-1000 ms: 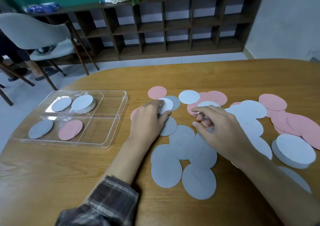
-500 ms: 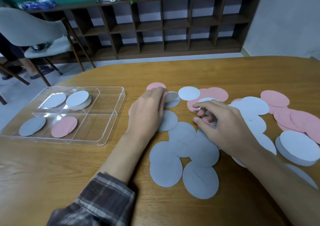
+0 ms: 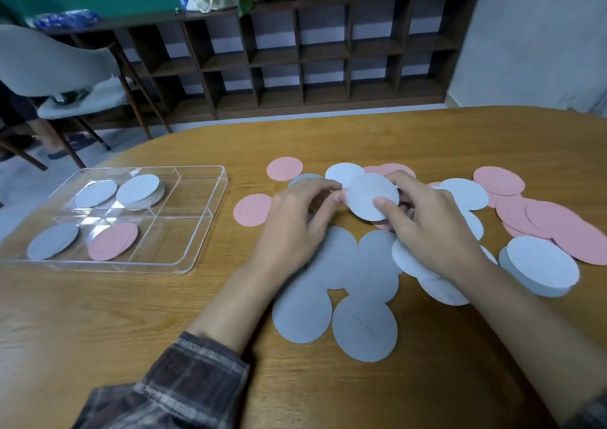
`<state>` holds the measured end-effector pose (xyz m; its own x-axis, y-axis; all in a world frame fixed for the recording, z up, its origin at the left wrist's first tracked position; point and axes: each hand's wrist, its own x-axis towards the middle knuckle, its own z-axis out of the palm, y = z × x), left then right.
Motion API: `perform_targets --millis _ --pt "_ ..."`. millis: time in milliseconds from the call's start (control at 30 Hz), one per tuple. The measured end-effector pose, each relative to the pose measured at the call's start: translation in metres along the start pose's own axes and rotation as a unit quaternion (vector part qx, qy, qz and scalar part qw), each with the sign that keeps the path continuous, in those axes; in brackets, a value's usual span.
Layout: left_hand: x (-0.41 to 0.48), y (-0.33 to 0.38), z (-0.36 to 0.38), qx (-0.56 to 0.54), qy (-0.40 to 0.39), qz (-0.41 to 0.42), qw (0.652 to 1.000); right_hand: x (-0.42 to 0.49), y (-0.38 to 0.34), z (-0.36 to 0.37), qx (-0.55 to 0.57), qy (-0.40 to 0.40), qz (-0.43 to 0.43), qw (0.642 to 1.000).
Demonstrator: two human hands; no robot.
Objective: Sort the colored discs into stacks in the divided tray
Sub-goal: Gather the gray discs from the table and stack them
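Observation:
A small white disc (image 3: 368,195) is lifted above the table, pinched between my left hand (image 3: 295,228) on its left edge and my right hand (image 3: 427,228) on its right and lower edge. Grey discs (image 3: 361,326), white discs (image 3: 463,193) and pink discs (image 3: 555,228) lie scattered under and around both hands. The clear divided tray (image 3: 203,231) sits to the left. It holds a grey disc (image 3: 52,241), a pink disc (image 3: 113,241), a pale disc (image 3: 95,193) and a short white stack (image 3: 139,190).
A thick white stack (image 3: 542,264) stands at the right. Two lone pink discs (image 3: 284,168) lie between tray and pile. Beyond the table's far edge are a grey chair (image 3: 52,67) and a dark wooden shelf unit (image 3: 295,54).
My right hand has lifted a small white disc from the pile. My left hand left the table discs and came up to meet its left edge. The camera view shifted slightly.

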<state>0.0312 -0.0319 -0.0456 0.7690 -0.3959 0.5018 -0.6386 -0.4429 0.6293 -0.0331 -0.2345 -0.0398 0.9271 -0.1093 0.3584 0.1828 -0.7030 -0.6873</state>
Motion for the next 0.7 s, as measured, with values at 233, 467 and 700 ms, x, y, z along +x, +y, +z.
perform_targets --millis 233,467,700 --pt "0.021 -0.011 0.015 0.143 -0.097 -0.013 0.985 -0.011 0.015 -0.031 0.014 0.023 0.043 0.999" --pt "0.048 -0.013 0.034 0.181 -0.146 -0.059 0.971 -0.011 0.019 -0.027 -0.008 0.021 0.033 0.999" --pt "0.048 -0.013 0.034 0.18 -0.102 -0.05 0.977 -0.009 0.019 -0.027 -0.035 0.049 0.046 0.997"
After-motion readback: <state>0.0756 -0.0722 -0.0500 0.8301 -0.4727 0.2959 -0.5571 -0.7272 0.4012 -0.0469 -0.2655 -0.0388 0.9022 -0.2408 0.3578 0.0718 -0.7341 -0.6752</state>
